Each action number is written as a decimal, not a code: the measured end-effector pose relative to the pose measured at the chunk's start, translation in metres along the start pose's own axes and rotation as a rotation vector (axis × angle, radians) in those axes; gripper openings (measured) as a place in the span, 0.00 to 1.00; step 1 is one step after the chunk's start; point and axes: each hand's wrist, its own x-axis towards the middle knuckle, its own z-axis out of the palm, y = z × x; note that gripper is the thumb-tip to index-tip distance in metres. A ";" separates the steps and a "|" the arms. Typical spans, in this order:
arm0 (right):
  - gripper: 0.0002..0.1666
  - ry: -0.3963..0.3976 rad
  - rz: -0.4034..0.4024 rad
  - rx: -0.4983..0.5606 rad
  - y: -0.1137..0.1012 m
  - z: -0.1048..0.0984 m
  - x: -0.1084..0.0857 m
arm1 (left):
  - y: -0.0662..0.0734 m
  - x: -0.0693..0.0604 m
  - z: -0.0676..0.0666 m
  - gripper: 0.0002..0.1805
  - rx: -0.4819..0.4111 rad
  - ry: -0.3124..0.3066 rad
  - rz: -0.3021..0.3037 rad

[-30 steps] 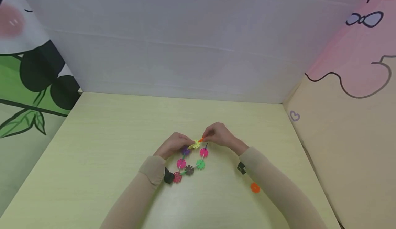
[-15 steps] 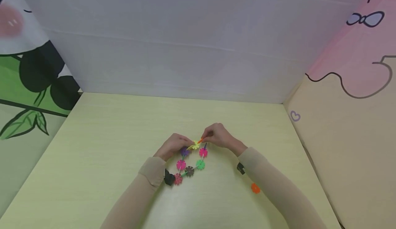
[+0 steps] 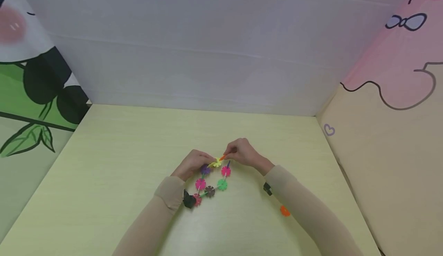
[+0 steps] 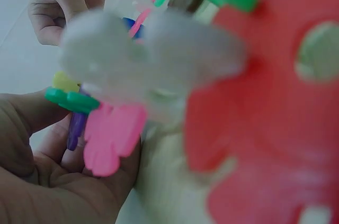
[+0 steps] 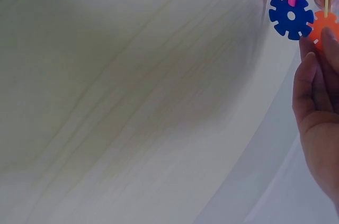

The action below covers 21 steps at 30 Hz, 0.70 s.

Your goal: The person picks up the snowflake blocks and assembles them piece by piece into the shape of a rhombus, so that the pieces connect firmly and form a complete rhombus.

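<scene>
A chain of notched plastic snowflake discs (image 3: 222, 185) bends into a loop in the head view, in pink, green, brown, red, purple and yellow. My left hand (image 3: 195, 163) grips it at the upper left, by the purple disc (image 3: 205, 169) and the yellow discs (image 3: 217, 163). With thumb and fingers, my right hand (image 3: 243, 153) pinches an orange disc (image 5: 324, 25) slotted against a yellow one. Beside those fingers a blue disc (image 5: 280, 20) ends the other side of the chain. In the left wrist view, a pink disc (image 4: 108, 142) lies against my fingers, and a blurred red disc (image 4: 265, 128) looms close.
A loose orange disc (image 3: 285, 210) lies on the pale wooden table (image 3: 138, 133) beside the right sleeve (image 3: 304, 206). Black wrist cameras sit under both cuffs, the left one (image 3: 189, 200) right against the chain's red disc. A white back wall (image 3: 207, 56) and printed side walls surround the table.
Both hands and the upper part of the chain have shifted slightly left. The right hand keeps its pinch on the orange disc, close to the yellow one.
</scene>
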 end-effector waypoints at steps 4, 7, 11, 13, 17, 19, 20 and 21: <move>0.03 0.004 -0.007 0.004 0.000 0.001 0.000 | 0.001 -0.001 0.000 0.08 -0.006 0.011 -0.016; 0.04 0.006 -0.013 0.009 0.000 0.001 0.000 | 0.001 -0.001 0.000 0.08 -0.005 0.016 -0.020; 0.04 0.007 -0.009 0.010 0.001 0.003 0.000 | -0.001 0.000 0.001 0.08 -0.008 0.016 -0.023; 0.05 0.008 -0.005 0.013 0.001 0.003 0.000 | -0.002 0.001 0.001 0.09 -0.011 0.015 -0.023; 0.04 0.009 -0.017 0.016 0.001 0.003 0.001 | -0.001 0.000 0.000 0.09 -0.032 0.009 -0.031; 0.03 0.006 -0.024 0.021 0.002 0.003 0.001 | 0.000 0.000 0.000 0.08 -0.044 0.009 -0.036; 0.03 0.004 -0.027 0.021 0.002 0.003 0.001 | 0.001 0.000 0.000 0.08 -0.047 0.010 -0.038; 0.03 0.001 -0.031 0.022 0.002 0.003 0.001 | 0.001 0.000 0.000 0.08 -0.048 0.011 -0.038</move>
